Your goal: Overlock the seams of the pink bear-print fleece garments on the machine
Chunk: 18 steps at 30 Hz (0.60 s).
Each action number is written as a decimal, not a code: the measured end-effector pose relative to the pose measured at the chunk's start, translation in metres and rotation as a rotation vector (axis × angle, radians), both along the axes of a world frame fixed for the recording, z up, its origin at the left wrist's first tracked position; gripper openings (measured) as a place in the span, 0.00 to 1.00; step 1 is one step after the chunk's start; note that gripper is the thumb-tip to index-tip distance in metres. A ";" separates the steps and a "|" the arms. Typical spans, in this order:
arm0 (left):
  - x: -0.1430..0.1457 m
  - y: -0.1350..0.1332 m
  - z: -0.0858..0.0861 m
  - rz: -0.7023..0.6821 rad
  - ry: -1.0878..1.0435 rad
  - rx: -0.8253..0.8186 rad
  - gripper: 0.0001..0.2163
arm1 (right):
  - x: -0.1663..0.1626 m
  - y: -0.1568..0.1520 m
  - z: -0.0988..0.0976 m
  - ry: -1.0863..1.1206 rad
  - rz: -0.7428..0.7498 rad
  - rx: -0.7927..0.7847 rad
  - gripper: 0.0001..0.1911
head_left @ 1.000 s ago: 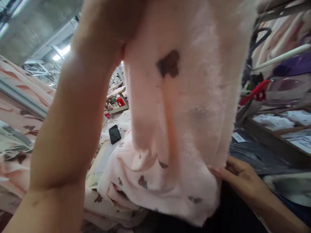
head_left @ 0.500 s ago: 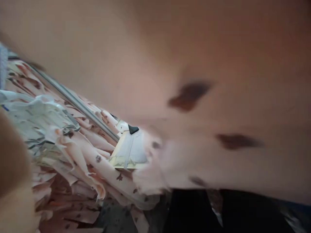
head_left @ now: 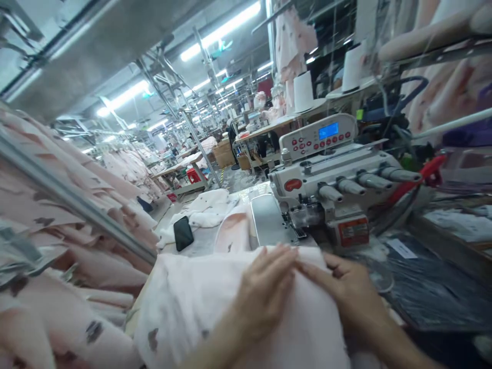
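Both my hands rest on a pale pink fleece piece (head_left: 192, 307) with small brown prints, spread on the table in front of me. My left hand (head_left: 265, 294) lies flat on the fabric, fingers together and pointing toward the sewing machine (head_left: 326, 189). My right hand (head_left: 346, 292) presses the cloth just to its right, fingertips meeting those of the left near the fabric's far edge. That edge lies close to the machine's metal bed plate (head_left: 267, 220).
A black phone (head_left: 183, 232) lies on the table beyond the fabric, beside more white and pink pieces (head_left: 207, 210). Stacks of pink fleece (head_left: 57, 215) hang over a metal rail (head_left: 77, 202) at left. Thread cones (head_left: 303, 91) stand behind the machine. A person sits far back.
The pink fabric that I held up in front of the camera has come down onto the table. Both hands now lie on it, and the sewing machine has come into view.
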<state>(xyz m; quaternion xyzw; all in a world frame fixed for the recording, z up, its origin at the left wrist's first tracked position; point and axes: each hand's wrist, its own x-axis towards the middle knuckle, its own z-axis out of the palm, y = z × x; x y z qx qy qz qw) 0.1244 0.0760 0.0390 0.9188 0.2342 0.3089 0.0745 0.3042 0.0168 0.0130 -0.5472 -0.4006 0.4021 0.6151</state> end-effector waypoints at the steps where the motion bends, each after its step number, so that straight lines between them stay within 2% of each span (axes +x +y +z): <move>1: 0.008 -0.002 -0.006 0.042 0.014 0.023 0.20 | -0.003 0.003 -0.007 0.027 0.012 -0.012 0.23; 4: 0.026 0.001 -0.015 0.172 0.069 0.105 0.22 | -0.001 0.007 -0.019 0.063 -0.004 -0.062 0.23; 7: 0.035 0.012 -0.012 0.204 0.055 0.024 0.20 | 0.007 0.005 -0.018 0.039 -0.038 -0.082 0.24; 10: 0.030 0.021 -0.007 0.159 -0.021 -0.092 0.17 | 0.004 -0.003 -0.018 0.051 -0.070 -0.071 0.21; 12: 0.022 0.022 -0.001 0.083 -0.125 -0.088 0.11 | -0.003 -0.011 -0.023 0.139 -0.131 -0.026 0.17; 13: 0.017 0.022 0.003 0.020 -0.179 -0.064 0.08 | -0.005 -0.015 -0.027 0.157 -0.135 0.038 0.18; 15: 0.010 0.023 0.014 -0.152 -0.267 -0.065 0.05 | -0.006 -0.018 -0.035 0.050 -0.044 0.191 0.28; 16: 0.009 0.025 0.019 -0.221 -0.288 -0.097 0.05 | -0.004 -0.018 -0.037 -0.057 0.051 0.235 0.28; 17: 0.010 0.029 0.025 -0.254 -0.289 -0.140 0.06 | 0.000 -0.017 -0.039 -0.169 0.154 0.249 0.20; 18: 0.012 0.034 0.029 -0.244 -0.280 -0.191 0.07 | 0.003 -0.016 -0.039 -0.248 0.231 0.240 0.08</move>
